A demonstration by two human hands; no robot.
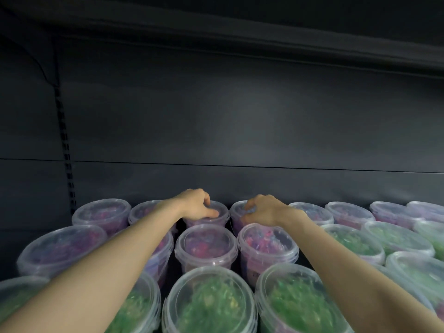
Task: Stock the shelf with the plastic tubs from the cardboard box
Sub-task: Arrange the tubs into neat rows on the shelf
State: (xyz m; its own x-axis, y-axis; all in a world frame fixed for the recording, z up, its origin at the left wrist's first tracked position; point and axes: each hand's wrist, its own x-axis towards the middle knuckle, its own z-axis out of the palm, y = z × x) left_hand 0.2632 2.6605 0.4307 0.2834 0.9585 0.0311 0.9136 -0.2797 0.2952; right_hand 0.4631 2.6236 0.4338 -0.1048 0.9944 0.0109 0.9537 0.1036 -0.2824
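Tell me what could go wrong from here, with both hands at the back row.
1. The left hand grips the lid of a clear plastic tub of purple filling, the right hand its neighbour tub. Held only at the top, a lid might pop loose.
2. Both forearms pass low over the front clear tubs of green filling; a dipped arm could shove them.

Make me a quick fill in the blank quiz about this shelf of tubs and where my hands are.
The left hand grips a pink tub in the ____ row.
The right hand grips the neighbouring tub, on the pink tub's ____ side.
The nearest tubs hold ____ contents.
Missing words: back; right; green.
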